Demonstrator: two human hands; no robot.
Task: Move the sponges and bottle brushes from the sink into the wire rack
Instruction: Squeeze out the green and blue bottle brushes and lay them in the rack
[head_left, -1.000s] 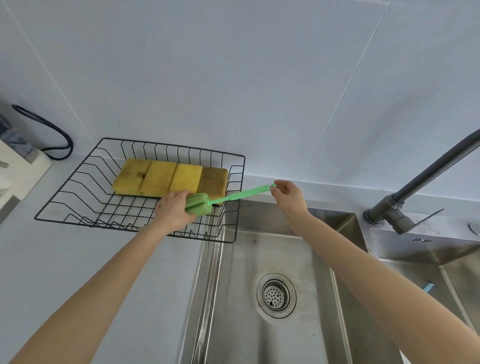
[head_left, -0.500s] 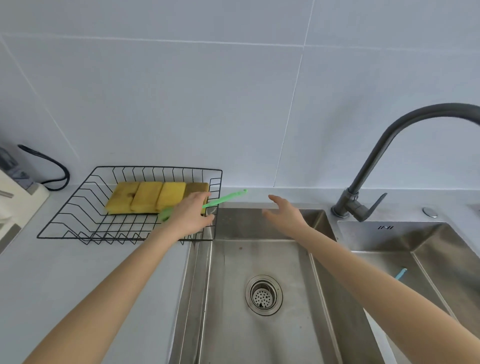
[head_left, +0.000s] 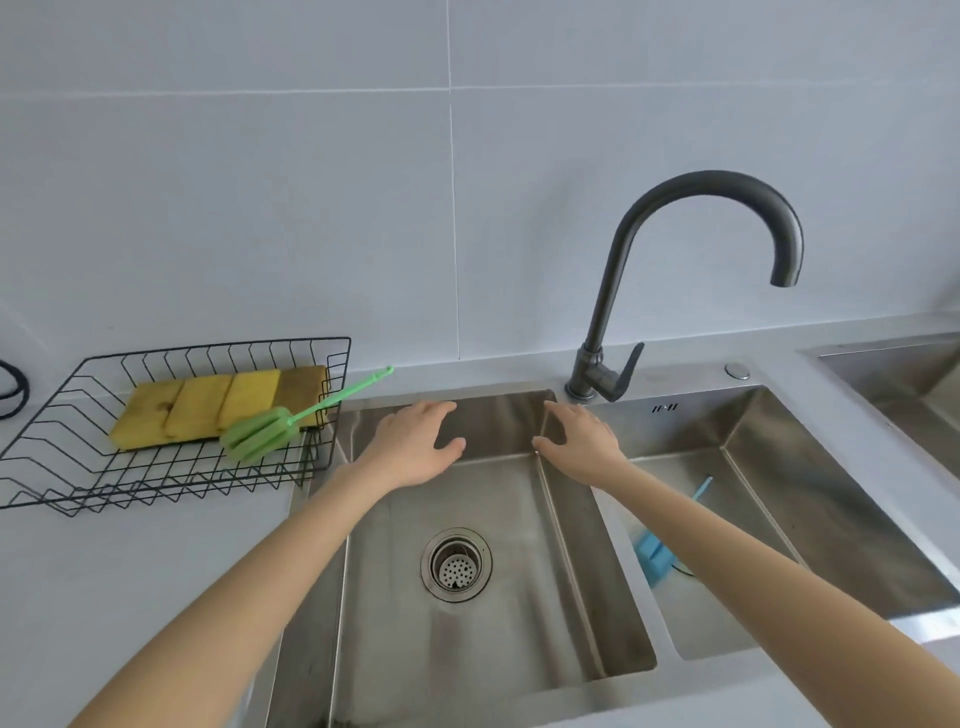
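A black wire rack stands on the counter at the left. Several yellow sponges lie side by side in it. A green bottle brush rests in the rack, its handle sticking out over the right rim. A blue bottle brush lies in the right sink basin, partly hidden by my right forearm. My left hand hovers open over the left sink basin, holding nothing. My right hand is open above the divider between the basins.
A dark curved faucet rises behind the basins. A round drain strainer sits in the left basin's floor. A black cable lies at the far left. Another steel basin shows at the right edge.
Both hands let go of the green brush, which now lies in the rack. My left hand moved right over the left basin; my right hand moved toward the divider. The view shifted right.
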